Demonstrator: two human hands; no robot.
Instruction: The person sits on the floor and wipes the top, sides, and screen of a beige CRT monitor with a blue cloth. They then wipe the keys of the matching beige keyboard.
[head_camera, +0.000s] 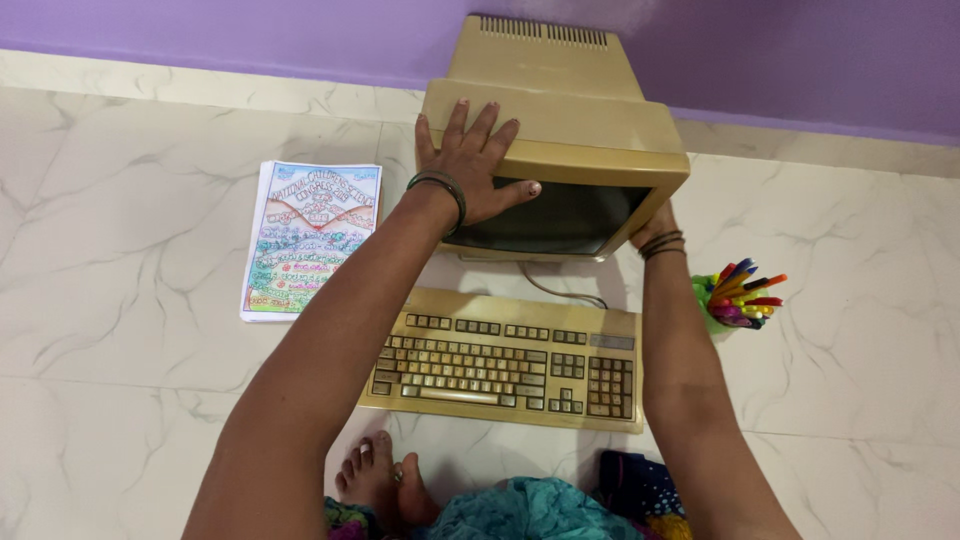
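Left hand (478, 168) lies flat on the old beige monitor (560, 120), fingers spread wide over its top front edge, thumb across the screen. Right hand (655, 225) is tucked against the monitor's right side, fingers hidden, can't tell their state. Keyboard (505, 357) sits just below, btw both forearms.

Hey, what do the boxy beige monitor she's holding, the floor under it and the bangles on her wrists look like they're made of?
Boxy beige monitor: likely moulded plastic, matte and yellowed, with slotted vents on top; its screen looks like dark glass. Floor: polished white marble or marble-look tile, grey veins, soft sheen. Bangles on the left wrist: thin dark rings, possibly metal or glass; too small to tell.
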